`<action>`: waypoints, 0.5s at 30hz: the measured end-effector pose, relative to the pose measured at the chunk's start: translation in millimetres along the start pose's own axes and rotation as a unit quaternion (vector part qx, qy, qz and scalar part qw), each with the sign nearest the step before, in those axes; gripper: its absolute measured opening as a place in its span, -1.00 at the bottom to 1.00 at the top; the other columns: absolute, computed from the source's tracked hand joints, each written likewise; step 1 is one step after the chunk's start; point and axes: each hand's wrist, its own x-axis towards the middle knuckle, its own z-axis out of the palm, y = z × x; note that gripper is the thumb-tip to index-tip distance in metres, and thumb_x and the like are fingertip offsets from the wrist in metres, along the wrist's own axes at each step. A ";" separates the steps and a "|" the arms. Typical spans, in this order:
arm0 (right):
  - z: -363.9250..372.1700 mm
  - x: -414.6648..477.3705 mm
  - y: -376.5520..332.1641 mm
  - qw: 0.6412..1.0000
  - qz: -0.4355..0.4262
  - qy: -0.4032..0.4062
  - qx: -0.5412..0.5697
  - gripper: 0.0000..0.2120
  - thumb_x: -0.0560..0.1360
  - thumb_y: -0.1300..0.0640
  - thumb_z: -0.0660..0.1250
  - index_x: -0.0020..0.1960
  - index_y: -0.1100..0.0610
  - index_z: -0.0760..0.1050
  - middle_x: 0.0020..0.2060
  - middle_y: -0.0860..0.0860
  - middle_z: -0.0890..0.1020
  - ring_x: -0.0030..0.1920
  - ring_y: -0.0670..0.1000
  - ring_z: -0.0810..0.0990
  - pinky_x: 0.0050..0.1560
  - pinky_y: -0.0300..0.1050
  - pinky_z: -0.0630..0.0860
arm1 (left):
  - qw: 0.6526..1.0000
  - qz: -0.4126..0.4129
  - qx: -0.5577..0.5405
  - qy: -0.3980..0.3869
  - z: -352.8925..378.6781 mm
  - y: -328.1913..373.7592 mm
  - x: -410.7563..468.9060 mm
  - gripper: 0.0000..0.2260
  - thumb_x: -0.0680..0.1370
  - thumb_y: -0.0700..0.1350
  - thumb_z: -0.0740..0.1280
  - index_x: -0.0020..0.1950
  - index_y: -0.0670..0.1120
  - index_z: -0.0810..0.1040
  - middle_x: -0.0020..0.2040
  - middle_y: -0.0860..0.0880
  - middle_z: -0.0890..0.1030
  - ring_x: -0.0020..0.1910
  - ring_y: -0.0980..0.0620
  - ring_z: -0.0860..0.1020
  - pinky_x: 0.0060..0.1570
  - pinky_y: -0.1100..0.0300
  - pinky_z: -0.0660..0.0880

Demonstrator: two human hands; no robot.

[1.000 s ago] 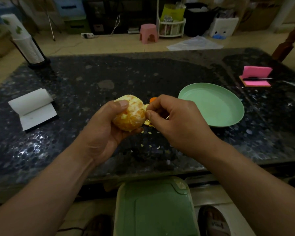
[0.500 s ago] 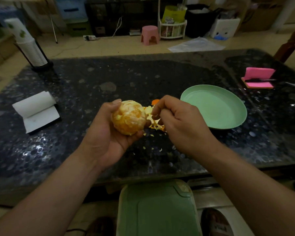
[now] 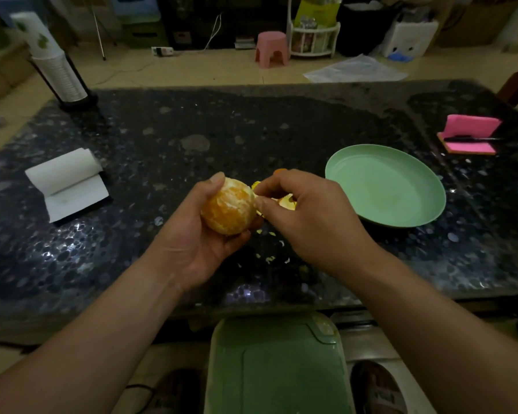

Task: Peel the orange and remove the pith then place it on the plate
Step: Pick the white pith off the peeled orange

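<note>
Left hand (image 3: 198,234) is cupping the orange (image 3: 228,206) steady so the right hand (image 3: 308,222), fingertips pinching pith, is picking freely.

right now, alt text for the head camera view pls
A left hand holds a mostly peeled round orange above a dark speckled stone table while the right hand picks at its side. An empty round pale green plate sits to the right, with small pale peel scraps beneath the hands.
</note>
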 end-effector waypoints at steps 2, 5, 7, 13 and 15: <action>-0.3 -1.1 0.0 1.000 -0.002 -0.003 -0.015 -0.91 0.61 0.00 0.47 0.09 -0.07 0.71 -0.04 -0.20 0.71 0.04 -0.20 0.64 0.12 -0.15 0.57 | 1.000 0.003 0.013 0.001 1.8 -0.7 0.4 -0.57 0.53 0.15 0.40 0.27 -0.10 0.61 0.07 -0.13 0.72 -0.11 -0.07 0.71 -0.24 0.17 0.65; -2.4 -2.0 0.3 0.998 -0.026 -0.001 -0.055 -0.90 0.61 -0.01 0.46 0.09 -0.07 0.72 -0.04 -0.18 0.72 0.01 -0.19 0.63 0.06 -0.18 0.56 | 0.999 0.013 0.032 0.003 2.8 -0.9 -0.1 -0.58 0.51 0.13 0.42 0.27 -0.08 0.61 0.06 -0.12 0.73 -0.09 -0.07 0.72 -0.23 0.15 0.66; -3.1 -2.1 0.8 0.995 -0.051 0.002 -0.091 -0.91 0.61 0.00 0.46 0.07 -0.06 0.72 -0.07 -0.17 0.72 -0.04 -0.19 0.60 -0.06 -0.24 0.46 | 0.998 0.023 0.053 0.002 4.2 -1.5 -1.3 -0.61 0.49 0.12 0.42 0.24 -0.05 0.61 0.03 -0.10 0.74 -0.09 -0.07 0.72 -0.21 0.14 0.66; 3.0 -4.5 1.9 0.974 -0.119 0.061 -0.184 -0.91 0.55 0.07 0.42 -0.11 0.03 0.66 -0.24 -0.07 0.66 -0.20 0.02 0.58 -0.18 -0.08 0.39 | 0.996 0.039 0.081 -0.002 8.8 -6.6 -3.1 -0.75 0.50 0.08 0.41 0.11 0.01 0.64 -0.02 -0.04 0.74 -0.12 0.02 0.72 -0.15 0.12 0.65; 3.5 -4.7 1.5 0.973 -0.124 0.074 -0.179 -0.93 0.53 0.09 0.44 -0.13 0.05 0.63 -0.26 -0.07 0.63 -0.22 0.02 0.56 -0.20 -0.06 0.42 | 0.996 0.039 0.076 -0.004 8.9 -7.6 -2.9 -0.76 0.50 0.08 0.41 0.10 0.02 0.65 0.00 -0.03 0.73 -0.10 0.02 0.70 -0.12 0.10 0.65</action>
